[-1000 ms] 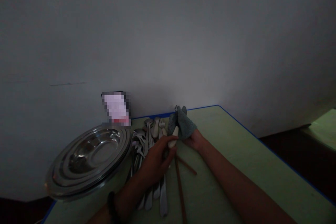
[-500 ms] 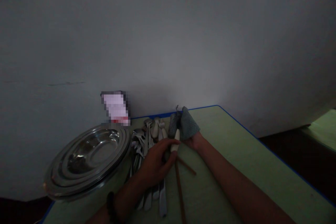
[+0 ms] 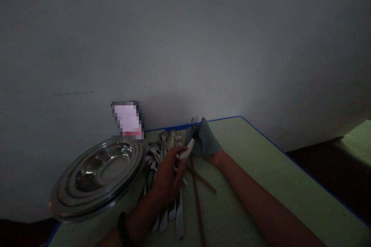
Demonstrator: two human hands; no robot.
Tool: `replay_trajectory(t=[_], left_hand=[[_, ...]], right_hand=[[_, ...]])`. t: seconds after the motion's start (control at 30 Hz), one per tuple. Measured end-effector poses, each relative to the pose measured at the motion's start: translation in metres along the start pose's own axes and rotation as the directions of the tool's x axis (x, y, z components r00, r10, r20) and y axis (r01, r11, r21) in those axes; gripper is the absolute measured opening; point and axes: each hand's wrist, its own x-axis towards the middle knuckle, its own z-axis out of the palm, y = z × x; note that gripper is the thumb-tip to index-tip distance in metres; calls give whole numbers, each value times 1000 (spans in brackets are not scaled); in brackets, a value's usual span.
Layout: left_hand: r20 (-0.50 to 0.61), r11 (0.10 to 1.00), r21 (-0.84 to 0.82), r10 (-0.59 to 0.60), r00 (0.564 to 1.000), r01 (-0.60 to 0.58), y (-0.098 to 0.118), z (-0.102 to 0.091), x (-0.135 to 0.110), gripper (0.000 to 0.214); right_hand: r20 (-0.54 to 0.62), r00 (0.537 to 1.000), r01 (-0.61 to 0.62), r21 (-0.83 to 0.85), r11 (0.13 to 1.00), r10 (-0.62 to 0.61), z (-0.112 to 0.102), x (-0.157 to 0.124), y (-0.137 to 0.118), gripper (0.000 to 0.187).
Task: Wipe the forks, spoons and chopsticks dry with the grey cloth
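Observation:
My left hand (image 3: 169, 173) is closed round the white handle of a utensil (image 3: 186, 149), whose far end goes into a grey-blue cloth (image 3: 203, 141). My right hand (image 3: 215, 157) grips that cloth, bunched round the utensil's tip. Both hands hover over the green table (image 3: 261, 177), just right of a pile of metal spoons and forks (image 3: 162, 154). Two brown chopsticks (image 3: 197, 197) lie crossed under my hands.
A stack of steel plates (image 3: 97, 173) sits at the left, overhanging the table's blue edge. A blurred small box (image 3: 127, 119) stands behind it against the grey wall. Bare green tabletop stretches to the right.
My left hand has drawn the white handle slightly left and tilted it, while the right hand keeps the cloth around the tip.

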Motion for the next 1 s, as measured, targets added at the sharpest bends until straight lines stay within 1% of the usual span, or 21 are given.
replay_trajectory(t=[0.1,0.17,0.23,0.33,0.47,0.6,0.73,0.87,1.0], left_hand=[[-26,993,31,112,993,-111,2,0,-1,25],[-16,988,47,146,989,-145,3,0,-1,25],[-18,990,53,131,991,-130,3,1,0,25],[-17,992,51,112,994,-111,2,3,1,25],[53,987,63,148,988,-151,0,5,2,25],[110,988,61,133,985,-140,-1,6,2,26],[141,988,56,133,981,-142,1,7,2,33],[128,988,80,122,984,-132,1,8,2,26],[84,989,117,81,993,-91,-1,10,3,24]], right_hand=[[-19,993,-117,73,990,119,-2,-2,1,33],[-57,990,-124,83,989,129,-3,-3,0,28],[-88,990,-104,73,992,110,-1,-5,-1,24],[-73,991,-106,61,993,110,3,-7,-2,22],[-42,997,-69,53,996,71,5,-6,-1,20],[-34,998,-46,43,998,48,3,-5,0,20],[-17,999,-48,-16,999,48,8,-10,-2,17],[-8,998,-65,-31,997,65,14,-14,-5,10],[-3,998,-60,-10,998,60,13,-11,-4,15]])
